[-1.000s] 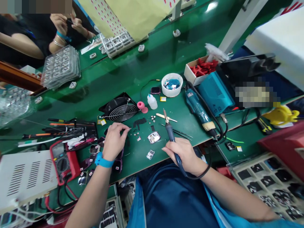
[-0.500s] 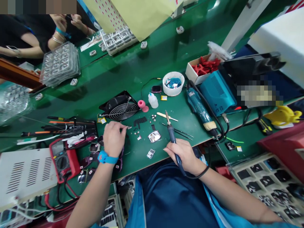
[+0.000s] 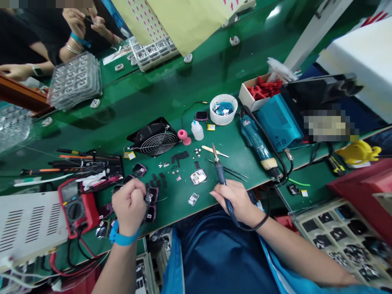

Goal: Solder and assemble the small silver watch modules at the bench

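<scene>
My right hand (image 3: pixel 234 198) grips a soldering iron (image 3: pixel 219 171) by its dark blue handle, tip pointing up and away from me. My left hand (image 3: pixel 130 202) is closed in a fist above several dark watch cases with purple rims (image 3: pixel 152 195); whatever its fingers hold is hidden. A thin pale wire (image 3: pixel 163 199) lies just right of that fist. Between the hands are an opened white watch body (image 3: pixel 199 176), a small silvery circuit board (image 3: pixel 193 199), black foam pads (image 3: pixel 180 156) and tiny metal parts (image 3: pixel 165 164). Tweezers (image 3: pixel 234 172) lie beyond the iron.
Behind stand a fan (image 3: pixel 157 141), a white bottle (image 3: pixel 197 130) and a white tub (image 3: pixel 223 117). An electric screwdriver (image 3: pixel 256 136) and a teal soldering station (image 3: pixel 280 120) are at right, a red multimeter (image 3: pixel 75 208) at left. Another person's hands (image 3: pixel 75 22) work across the bench.
My left hand has moved from the tiny metal parts back to the left and toward me, over the watch cases, curling into a fist. My right hand keeps the soldering iron in nearly the same place.
</scene>
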### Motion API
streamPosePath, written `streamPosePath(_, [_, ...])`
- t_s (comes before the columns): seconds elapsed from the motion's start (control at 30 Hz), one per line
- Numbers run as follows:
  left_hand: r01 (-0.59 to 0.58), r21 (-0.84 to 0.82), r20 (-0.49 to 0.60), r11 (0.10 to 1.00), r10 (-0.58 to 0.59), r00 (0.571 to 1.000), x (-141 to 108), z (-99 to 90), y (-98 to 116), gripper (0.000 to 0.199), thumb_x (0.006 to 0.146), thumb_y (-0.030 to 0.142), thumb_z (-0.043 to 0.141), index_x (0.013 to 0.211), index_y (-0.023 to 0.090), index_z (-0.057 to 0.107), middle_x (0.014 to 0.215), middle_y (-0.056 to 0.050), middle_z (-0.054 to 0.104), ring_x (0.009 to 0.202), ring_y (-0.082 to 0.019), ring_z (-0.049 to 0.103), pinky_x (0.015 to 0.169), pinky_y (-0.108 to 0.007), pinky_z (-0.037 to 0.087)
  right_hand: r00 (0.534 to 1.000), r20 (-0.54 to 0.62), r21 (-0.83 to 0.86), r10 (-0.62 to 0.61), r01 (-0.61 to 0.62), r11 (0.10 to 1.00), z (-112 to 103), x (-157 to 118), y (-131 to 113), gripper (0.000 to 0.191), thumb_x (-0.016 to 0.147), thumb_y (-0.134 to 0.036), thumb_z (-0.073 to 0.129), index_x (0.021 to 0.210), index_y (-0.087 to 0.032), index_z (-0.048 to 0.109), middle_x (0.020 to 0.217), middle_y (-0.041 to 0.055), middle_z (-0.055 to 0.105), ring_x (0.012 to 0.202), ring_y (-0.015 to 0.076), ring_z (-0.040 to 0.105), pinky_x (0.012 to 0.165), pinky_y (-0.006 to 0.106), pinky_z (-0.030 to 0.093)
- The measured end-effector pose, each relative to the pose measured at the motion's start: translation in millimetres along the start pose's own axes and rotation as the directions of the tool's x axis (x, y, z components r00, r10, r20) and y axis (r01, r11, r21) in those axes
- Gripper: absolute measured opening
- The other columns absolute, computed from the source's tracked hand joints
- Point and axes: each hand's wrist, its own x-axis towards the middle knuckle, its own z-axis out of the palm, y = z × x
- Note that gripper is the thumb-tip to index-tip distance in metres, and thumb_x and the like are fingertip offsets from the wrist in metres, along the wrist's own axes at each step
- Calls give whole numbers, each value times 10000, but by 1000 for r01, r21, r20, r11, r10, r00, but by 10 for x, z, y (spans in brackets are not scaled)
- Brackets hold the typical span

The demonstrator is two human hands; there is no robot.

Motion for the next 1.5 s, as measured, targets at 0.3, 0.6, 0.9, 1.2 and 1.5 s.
streamPosePath(0.3, [-91, -101, 226, 991, 112, 968, -592, 269, 370, 223, 942, 208, 633, 732, 208, 557, 753, 4, 607, 713, -137, 599, 650, -252, 483, 985, -165, -180, 56, -86, 980, -256, 589, 340, 348, 1052, -343, 526, 729, -217, 558, 615, 4, 590, 555, 148, 536, 583, 264, 380])
streamPosePath(0.6, [-205, 11, 185, 979, 200, 962, -770, 302, 269, 76, 978, 148, 626, 969, 219, 652, 938, -14, 695, 884, -168, 660, 832, -312, 527, 985, -63, -176, 162, -170, 970, -313, 761, 439, 368, 1046, -394, 525, 721, -222, 536, 577, -22, 575, 497, 130, 519, 532, 256, 342])
streamPosePath(0.9, [-311, 329, 255, 892, 233, 938, -478, -13, -134, 99, 979, 231, 643, 927, 208, 723, 929, -60, 704, 898, -253, 634, 799, -415, 491, 975, 191, -55, -110, 122, 991, -88, 37, -152, 268, 1039, -259, 555, 789, -195, 629, 760, 63, 734, 669, 174, 601, 644, 302, 437])
streamPosePath(1.2, [-149, -181, 393, 972, 210, 895, -756, 239, 376, 116, 998, 154, 578, 988, 218, 674, 922, -22, 705, 841, -150, 684, 752, -265, 540, 968, 187, 72, -168, 157, 985, 123, -96, -308, 73, 972, -185, 663, 1041, -180, 688, 1033, 115, 802, 784, 198, 670, 691, 344, 507])
streamPosePath(1.5, [195, -408, 449, 892, 10, 893, -903, 366, 534, 146, 978, 143, 603, 889, 213, 695, 831, -5, 686, 747, -120, 667, 684, -221, 541, 967, 208, 206, -149, 106, 973, 8, -228, -314, 153, 1008, -142, 531, 1068, -199, 660, 993, 107, 801, 841, 223, 726, 705, 364, 585])
